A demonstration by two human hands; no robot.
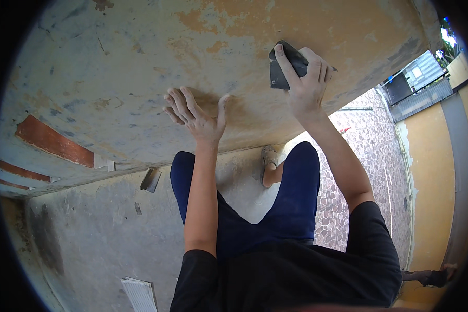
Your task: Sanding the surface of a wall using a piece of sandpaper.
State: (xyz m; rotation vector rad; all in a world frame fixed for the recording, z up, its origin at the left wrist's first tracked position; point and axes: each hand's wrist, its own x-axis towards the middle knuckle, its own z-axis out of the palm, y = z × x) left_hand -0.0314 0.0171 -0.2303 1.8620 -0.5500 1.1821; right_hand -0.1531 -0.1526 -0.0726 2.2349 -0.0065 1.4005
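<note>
My right hand (pixel 309 80) grips a piece of black sandpaper (pixel 278 74), pressed against the upper right of the worn wall (pixel 234 47). The thumb lies over the dark sheet and the other fingers bend around its far side. Whether a block sits under the sandpaper is hidden. Lower and to the left, my left hand (pixel 198 117) has its fingers spread and the thumb apart, at the wall surface and holding nothing. Around both hands the wall shows patchy grey-white and ochre paint.
Reddish-brown strips (pixel 54 141) mark the wall's lower left. On the grey concrete floor (pixel 99 229) lie a small bent dark piece (pixel 151 180) and a ribbed white panel (pixel 139 294). Patterned stone paving (pixel 366 156) and a yellow wall (pixel 431 177) stand to the right.
</note>
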